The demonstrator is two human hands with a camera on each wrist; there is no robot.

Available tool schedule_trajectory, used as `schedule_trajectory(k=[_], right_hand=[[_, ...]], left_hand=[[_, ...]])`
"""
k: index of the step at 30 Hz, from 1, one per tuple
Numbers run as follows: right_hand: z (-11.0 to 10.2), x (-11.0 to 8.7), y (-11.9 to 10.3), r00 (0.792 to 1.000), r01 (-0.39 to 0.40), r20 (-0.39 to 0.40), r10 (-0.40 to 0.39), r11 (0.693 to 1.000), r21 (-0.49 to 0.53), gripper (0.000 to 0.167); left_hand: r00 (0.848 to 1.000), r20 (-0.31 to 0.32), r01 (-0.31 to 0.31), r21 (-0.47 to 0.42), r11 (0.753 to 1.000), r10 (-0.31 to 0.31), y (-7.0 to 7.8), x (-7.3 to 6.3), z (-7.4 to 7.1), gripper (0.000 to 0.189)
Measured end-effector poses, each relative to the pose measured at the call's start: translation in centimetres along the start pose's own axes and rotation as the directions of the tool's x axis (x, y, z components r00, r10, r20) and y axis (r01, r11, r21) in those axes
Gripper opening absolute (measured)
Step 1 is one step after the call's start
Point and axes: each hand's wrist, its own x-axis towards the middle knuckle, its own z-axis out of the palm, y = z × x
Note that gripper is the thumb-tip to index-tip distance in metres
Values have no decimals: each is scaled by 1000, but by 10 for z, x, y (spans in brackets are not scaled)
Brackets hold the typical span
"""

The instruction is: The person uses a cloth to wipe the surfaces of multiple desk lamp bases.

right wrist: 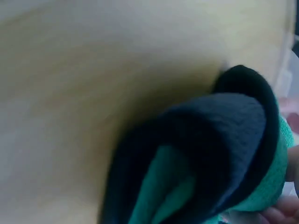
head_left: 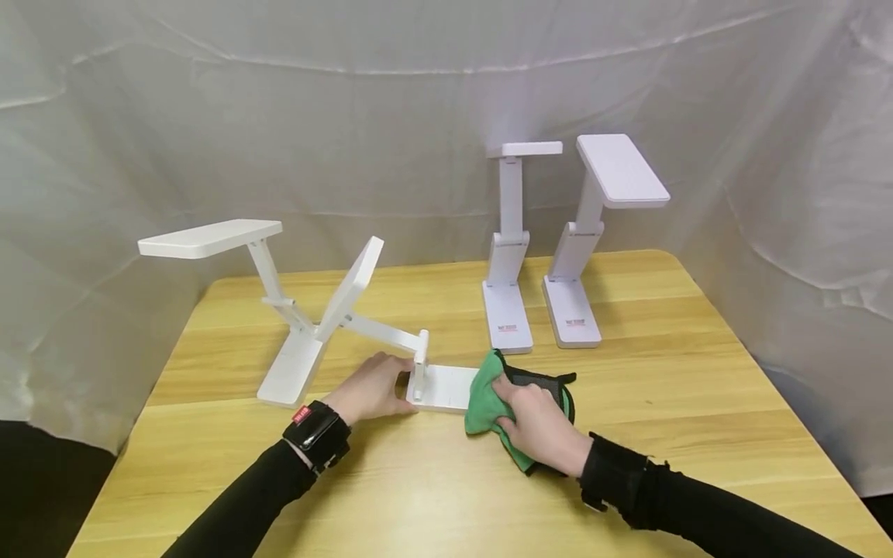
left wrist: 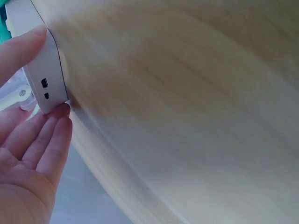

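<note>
A white folding desk lamp lies in front of me, its base (head_left: 443, 386) flat on the table and its arm and lamp head (head_left: 351, 287) leaning left. My left hand (head_left: 372, 387) grips the left end of that base between thumb and fingers. In the left wrist view the thumb is on one side of the base's end face (left wrist: 45, 79), which has two small ports, and the fingers are on the other. With my right hand (head_left: 547, 422) I hold a bunched green cloth (head_left: 486, 395) with black edging and a dark grey patch over the base's right end, covering it.
A second white lamp (head_left: 289, 368) stands unfolded at the left, close behind the held lamp's head. Two more white lamps (head_left: 508, 314) (head_left: 572, 310) stand unfolded at the back right. All are on a wood-grain table (head_left: 698, 434), with a pale grey curtain (head_left: 391, 155) behind it.
</note>
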Motion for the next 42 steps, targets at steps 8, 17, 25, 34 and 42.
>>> schedule_trajectory(k=[8,17,25,34,42], right_hand=[[1,12,1,971,217,127,-201,969,-120,58],[2,30,-3,971,184,169,-169,980,-77,71],[-2,36,-5,968,145,215,-132,988,-45,75],[-11,35,8,953,120,267,-144,988,101,74],[-9,24,10,957,138,230,-174,977,165,61]], left_hand=[[1000,13,-15,-7,1000,15,-4,0,-1,60],[998,43,-35,-18,999,36,-3,3,-1,60],[998,63,-28,-1,1000,28,-7,3,-4,63],[990,105,-98,17,995,95,-14,8,-9,54],[981,159,-104,-36,994,109,-20,14,-15,68]])
